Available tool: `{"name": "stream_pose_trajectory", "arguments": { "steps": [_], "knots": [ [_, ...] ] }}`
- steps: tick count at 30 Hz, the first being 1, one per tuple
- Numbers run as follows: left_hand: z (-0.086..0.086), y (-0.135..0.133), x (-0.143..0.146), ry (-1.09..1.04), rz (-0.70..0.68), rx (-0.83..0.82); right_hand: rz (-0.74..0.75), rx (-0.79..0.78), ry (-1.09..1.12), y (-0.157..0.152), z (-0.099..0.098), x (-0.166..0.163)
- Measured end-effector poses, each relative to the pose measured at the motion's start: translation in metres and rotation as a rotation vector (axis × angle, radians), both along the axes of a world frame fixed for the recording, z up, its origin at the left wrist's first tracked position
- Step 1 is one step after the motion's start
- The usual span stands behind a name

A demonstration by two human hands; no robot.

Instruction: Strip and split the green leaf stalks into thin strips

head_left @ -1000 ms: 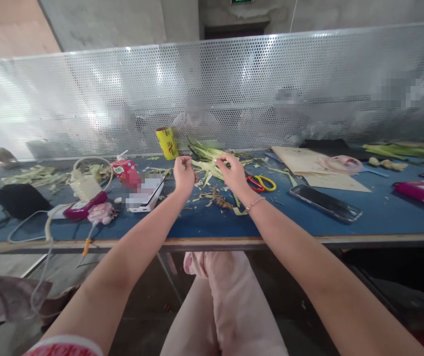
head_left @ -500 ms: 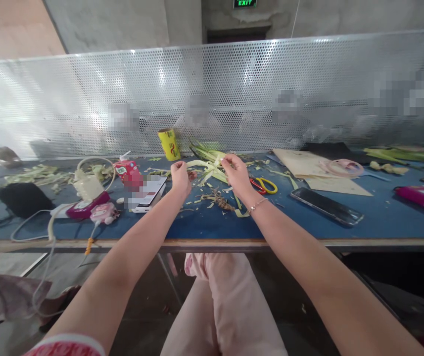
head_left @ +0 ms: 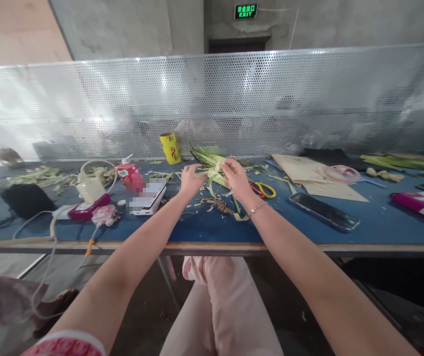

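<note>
Head | hands (head_left: 235, 178) at leaf strips (head_left: 216, 173) | table edge (head_left: 212, 245) well apart | scissors (head_left: 273, 189) near

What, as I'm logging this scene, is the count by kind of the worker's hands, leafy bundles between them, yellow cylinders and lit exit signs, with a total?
Hands: 2 (left hand, right hand)
Leafy bundle: 1
Yellow cylinder: 1
Exit sign: 1
Total: 5

Exit sign (head_left: 246, 11) beyond perforated screen (head_left: 308, 84)
</note>
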State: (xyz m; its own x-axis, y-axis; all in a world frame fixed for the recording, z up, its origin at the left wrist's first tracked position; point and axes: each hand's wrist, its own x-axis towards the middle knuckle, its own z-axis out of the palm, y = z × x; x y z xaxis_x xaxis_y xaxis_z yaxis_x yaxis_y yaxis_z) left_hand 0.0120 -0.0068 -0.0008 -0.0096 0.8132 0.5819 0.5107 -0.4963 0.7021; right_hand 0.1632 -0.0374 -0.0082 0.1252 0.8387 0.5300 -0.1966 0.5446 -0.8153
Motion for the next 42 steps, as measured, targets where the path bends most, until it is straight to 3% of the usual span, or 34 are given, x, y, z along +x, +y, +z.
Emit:
{"name": "stream_pose_trajectory", "arguments": {
  "steps": [4,8,14,21,26,31,36,42],
  "knots": [
    [0.003,-0.005,0.0,0.136,-0.17,0.049,0.02,-0.024,0.019,0.0,0.0,-0.001],
    [0.003,-0.009,0.001,0.125,-0.175,0.075,0.011,-0.02,0.014,0.0,0.0,-0.001],
    [-0.001,0.002,-0.002,-0.091,-0.095,-0.029,0.032,-0.047,-0.002,0.0,-0.001,0.0],
    [-0.001,0.006,-0.008,-0.175,0.072,0.047,0.133,-0.054,-0.012,-0.006,0.002,-0.004],
    [-0.002,0.007,-0.01,-0.062,0.072,0.068,0.193,-0.076,-0.007,-0.007,0.001,-0.006],
    [-0.002,-0.001,-0.006,0.1,0.332,0.052,0.213,-0.105,0.118,-0.004,-0.001,-0.005],
    [0.0,-0.012,-0.006,0.081,0.095,0.096,0.206,-0.142,0.161,-0.003,-0.002,-0.005],
    [-0.001,-0.012,0.0,-0.174,-0.151,0.018,0.213,-0.16,0.139,-0.002,-0.004,-0.005]
  ]
}}
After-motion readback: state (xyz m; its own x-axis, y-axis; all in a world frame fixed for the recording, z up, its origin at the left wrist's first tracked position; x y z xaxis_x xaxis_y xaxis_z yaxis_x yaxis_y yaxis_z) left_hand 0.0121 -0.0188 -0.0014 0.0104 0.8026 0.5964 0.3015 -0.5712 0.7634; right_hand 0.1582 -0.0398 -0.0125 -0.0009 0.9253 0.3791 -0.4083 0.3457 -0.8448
